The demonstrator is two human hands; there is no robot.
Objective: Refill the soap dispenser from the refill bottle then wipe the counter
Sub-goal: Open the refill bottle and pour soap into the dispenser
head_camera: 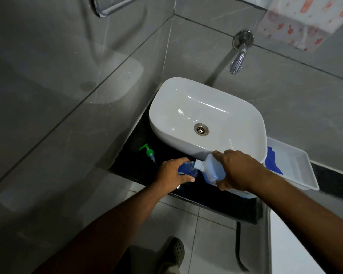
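- My right hand (237, 171) is wrapped around the refill bottle (213, 168), tipped so its white neck points left toward the soap dispenser (187, 170), which my left hand (171, 175) is clasping on the dark counter (135, 167).
- The neck sits right at the dispenser's open top, just off my left fingertips. I cannot tell whether the two rims touch or are lined up; if they are off, blue soap could run down the outside and over my left fingers.
- Tipping too steeply could send a surge that overfills the small dispenser before I notice, since my left hand hides most of its level.
- Soapy fingers would make either grip slick. The bottle could slip onto the counter or knock the dispenser over.
- The green pump (149, 153) lies loose on the counter beyond my left hand. A sideways nudge could push it further away.
- The blue cloth (272, 161) waits in the white tray (297, 171) past my right hand, behind the sink (166, 107). Reaching for it with soap running would smear the counter wider.
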